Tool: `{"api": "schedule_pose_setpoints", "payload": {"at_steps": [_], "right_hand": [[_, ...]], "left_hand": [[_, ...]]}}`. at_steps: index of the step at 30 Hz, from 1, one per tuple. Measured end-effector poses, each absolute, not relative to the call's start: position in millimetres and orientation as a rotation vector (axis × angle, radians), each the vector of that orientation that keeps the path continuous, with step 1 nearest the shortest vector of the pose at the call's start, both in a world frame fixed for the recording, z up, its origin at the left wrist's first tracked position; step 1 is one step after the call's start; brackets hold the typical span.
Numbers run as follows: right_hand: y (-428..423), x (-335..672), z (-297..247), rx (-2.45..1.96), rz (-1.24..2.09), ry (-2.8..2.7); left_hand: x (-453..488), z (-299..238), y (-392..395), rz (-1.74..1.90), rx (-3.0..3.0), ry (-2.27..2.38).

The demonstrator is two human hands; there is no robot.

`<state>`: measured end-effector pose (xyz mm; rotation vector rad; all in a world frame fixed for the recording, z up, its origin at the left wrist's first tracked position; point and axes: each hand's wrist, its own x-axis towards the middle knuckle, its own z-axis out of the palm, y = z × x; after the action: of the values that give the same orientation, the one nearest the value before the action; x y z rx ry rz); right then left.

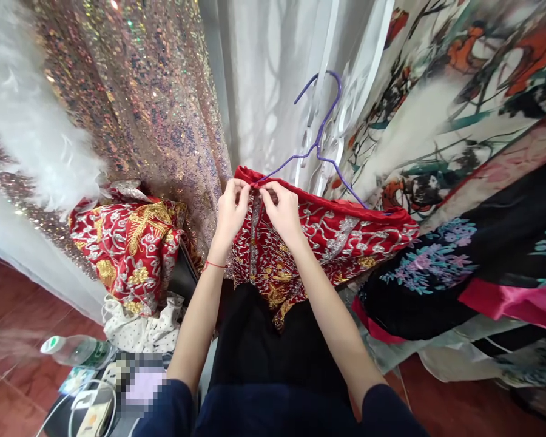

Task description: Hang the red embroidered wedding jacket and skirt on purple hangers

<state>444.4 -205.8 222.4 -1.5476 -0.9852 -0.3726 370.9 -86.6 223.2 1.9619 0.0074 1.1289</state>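
A red garment (pixel 337 233) with gold and silver embroidery hangs on a purple wire hanger (pixel 321 136) in front of me. My left hand (pixel 232 209) and my right hand (pixel 279 209) both pinch the garment's top edge at its central opening, fingers closed on the cloth, thumbs nearly touching. A thin red string circles my left wrist. The hanger's hook rises above the hands against white curtains.
A second red embroidered garment (pixel 127 249) lies bundled at the left. A sequined fabric (pixel 136 97) and white feathers (pixel 31 133) hang behind it. Printed garments (pixel 464 121) hang on the right. A plastic bottle (pixel 75 350) and cables lie at the lower left.
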Motion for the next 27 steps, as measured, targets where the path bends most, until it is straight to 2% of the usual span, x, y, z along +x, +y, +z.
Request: {"api": "schedule_pose_setpoints", "payload": {"at_steps": [5, 9, 13, 15, 18, 23, 27], "right_hand": [[-210, 451, 225, -1.499, -0.344, -0.901], [-208, 453, 222, -1.482, -0.297, -0.843], [-217, 453, 228, -1.602, -0.341, -0.879], [-227, 454, 235, -1.698, -0.315, -1.004], [-246, 456, 245, -1.779, -0.177, -1.236], [-265, 455, 250, -1.49, 0.329, -1.305], [-257, 452, 249, -1.298, 0.298, -1.138]], "left_hand": [[361, 218, -80, 1.144, 1.903, -0.036], [344, 216, -70, 1.034, 2.332, -0.1], [335, 217, -65, 1.291, 2.539, 0.237], [339, 220, -66, 1.475, 2.453, 0.427], [350, 226, -73, 1.56, 2.165, 0.417], [355, 234, -84, 1.311, 1.684, 0.128], [342, 229, -84, 1.211, 1.699, -0.012]]}}
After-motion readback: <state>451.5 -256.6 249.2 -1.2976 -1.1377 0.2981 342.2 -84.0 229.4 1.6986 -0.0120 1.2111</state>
